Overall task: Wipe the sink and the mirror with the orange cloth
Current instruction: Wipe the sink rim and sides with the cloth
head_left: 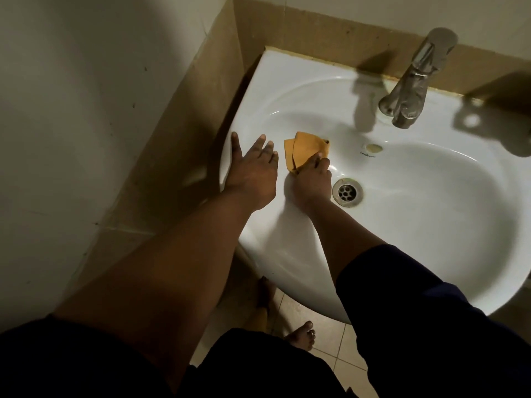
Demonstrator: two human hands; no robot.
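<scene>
orange cloth [305, 151] under right hand [311, 182] fingertips, left hand [253, 173] beside

Sink [287, 254] cut off at right — drain-side lettering [367, 153] (tiny) unreadable.

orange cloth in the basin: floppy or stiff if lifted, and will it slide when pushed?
Likely floppy: the orange cloth lies folded in soft layers under the right hand. Probably light, being thin. It should slide easily, since the sink looks glossy, perhaps wet.

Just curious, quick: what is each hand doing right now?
Left hand: open, resting on the white ceramic sink rim.
Right hand: gripping the folded orange cloth.
</scene>
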